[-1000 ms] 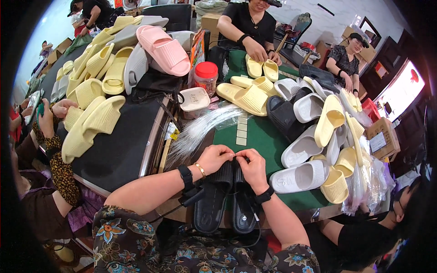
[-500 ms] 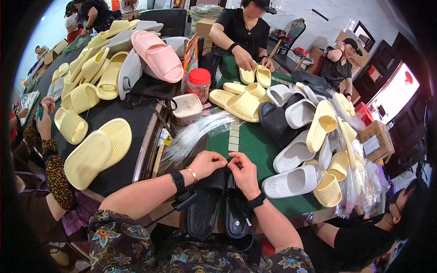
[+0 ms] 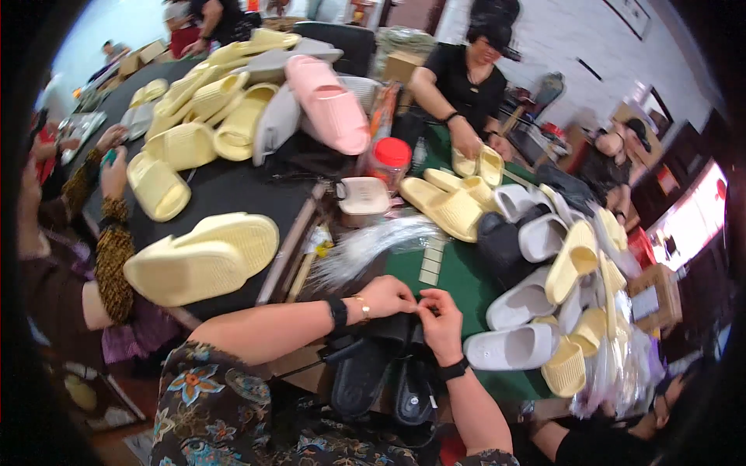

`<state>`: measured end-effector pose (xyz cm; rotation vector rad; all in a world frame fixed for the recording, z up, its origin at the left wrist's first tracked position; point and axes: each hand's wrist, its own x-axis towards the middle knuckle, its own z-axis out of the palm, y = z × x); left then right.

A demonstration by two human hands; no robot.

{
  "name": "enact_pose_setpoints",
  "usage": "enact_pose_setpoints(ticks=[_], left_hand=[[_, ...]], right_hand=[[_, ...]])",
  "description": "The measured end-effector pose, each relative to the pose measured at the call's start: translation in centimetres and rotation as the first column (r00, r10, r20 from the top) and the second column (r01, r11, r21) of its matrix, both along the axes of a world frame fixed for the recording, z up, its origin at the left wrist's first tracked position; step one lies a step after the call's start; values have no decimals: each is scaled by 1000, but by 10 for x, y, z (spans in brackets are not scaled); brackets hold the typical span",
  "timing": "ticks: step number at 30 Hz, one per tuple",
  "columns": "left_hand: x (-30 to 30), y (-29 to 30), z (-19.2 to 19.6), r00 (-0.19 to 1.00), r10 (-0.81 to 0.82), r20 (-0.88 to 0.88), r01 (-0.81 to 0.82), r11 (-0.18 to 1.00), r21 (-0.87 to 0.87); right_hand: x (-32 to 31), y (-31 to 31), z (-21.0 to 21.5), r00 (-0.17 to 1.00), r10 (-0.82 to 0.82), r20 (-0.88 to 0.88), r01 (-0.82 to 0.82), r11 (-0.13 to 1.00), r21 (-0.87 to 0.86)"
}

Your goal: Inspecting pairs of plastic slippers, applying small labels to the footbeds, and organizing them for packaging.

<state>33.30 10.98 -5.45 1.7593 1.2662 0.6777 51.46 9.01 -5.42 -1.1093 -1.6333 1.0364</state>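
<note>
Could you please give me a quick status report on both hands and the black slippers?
Left hand and right hand pinched together atop the black slippers. Pair lies side by side at the table's near edge. White slipper close on the right, not touching.

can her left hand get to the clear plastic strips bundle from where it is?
Probably yes: the left hand sits just below the bundle of clear plastic strips, with only bare green mat between, though it is busy on the black slippers.

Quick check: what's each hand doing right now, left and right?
Left hand: closed, pinching at the top of the black slippers.
Right hand: closed, pinching at the same spot.
</note>
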Motion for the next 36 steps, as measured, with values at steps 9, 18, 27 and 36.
enact_pose_setpoints(ticks=[9, 18, 27, 36], left_hand=[[7, -10, 2, 997, 29, -67, -17, 986, 164], [-81, -113, 183, 699, 475, -534, 13, 738, 674], [-207, -160, 118, 289, 775, -563, -334, 632, 699], [-215, -160, 124, 394, 827, -401, -317, 532, 785]], right_hand=[[0, -3, -2, 989, -1, -148, -5, 999, -36], [20, -59, 83, 929, -69, 365, 10, 987, 160], [7, -76, 47, 568, 161, 807, -131, 986, -104], [46, -54, 91, 607, -180, 774, 80, 983, 166]])
